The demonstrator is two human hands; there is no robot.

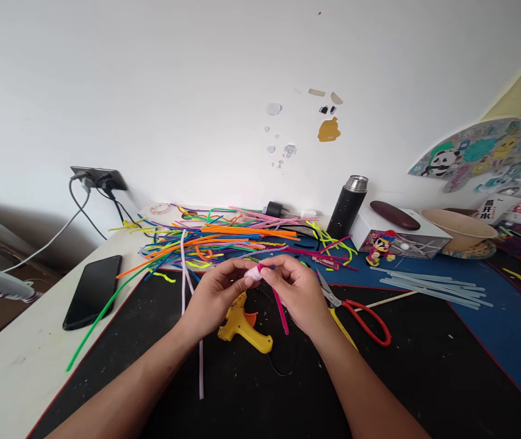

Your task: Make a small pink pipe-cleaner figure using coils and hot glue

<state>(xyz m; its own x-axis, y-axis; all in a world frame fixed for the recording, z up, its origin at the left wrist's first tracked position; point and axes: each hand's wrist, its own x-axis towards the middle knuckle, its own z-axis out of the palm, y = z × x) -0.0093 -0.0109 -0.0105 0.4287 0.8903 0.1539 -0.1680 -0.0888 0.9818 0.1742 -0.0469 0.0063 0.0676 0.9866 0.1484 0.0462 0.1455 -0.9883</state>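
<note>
Between my fingertips is a small coil of white and magenta pipe cleaner (254,272). My left hand (218,292) pinches its white side, and my right hand (293,286) pinches the magenta side. A loose magenta tail (281,312) hangs down below my right fingers. Under my hands lies a yellow glue gun (246,329) with an orange trigger. A long pale lilac pipe cleaner (183,274) runs behind my left hand and shows again below it. Red-handled scissors (356,308) rest to the right of my right hand, blades partly open.
Many coloured pipe cleaners (224,235) are heaped along the wall. A black phone (93,292) lies at left. A black thermos (347,207), a white box (398,228), a small figure (382,249), a bowl (459,228) and translucent glue sticks (434,286) are at right.
</note>
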